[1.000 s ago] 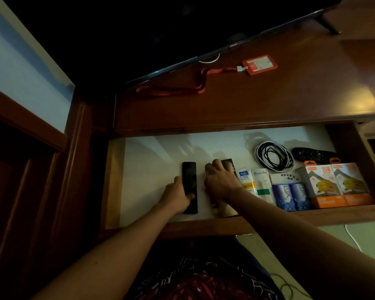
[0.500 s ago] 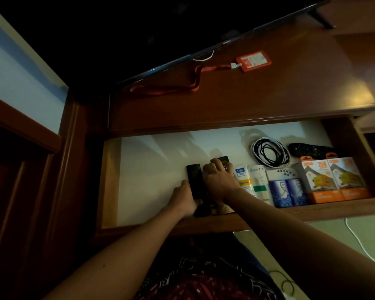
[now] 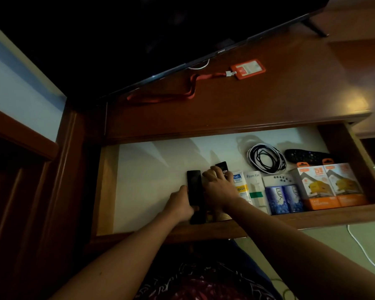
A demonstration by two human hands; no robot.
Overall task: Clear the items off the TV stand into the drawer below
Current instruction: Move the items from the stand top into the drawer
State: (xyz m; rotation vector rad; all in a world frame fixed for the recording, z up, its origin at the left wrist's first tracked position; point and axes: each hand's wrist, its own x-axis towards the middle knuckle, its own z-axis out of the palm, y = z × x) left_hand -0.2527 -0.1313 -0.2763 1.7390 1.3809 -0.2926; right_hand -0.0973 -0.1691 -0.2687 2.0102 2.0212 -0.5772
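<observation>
Inside the open white-lined wooden drawer, the left hand grips a slim black remote; the right hand presses flat on a neighbouring black remote. Bare lining lies leftward. An orange lanyard badge lies on the bench.

The drawer stands pulled out below the TV stand. On the stand top a lanyard runs right to a card holder, both just before the TV. In the drawer, left to right along the front: a slim remote under the left hand, a second remote under the right hand, two tubes, two small packs, two boxes — behind these lie a coiled cable and, to its right, another remote
</observation>
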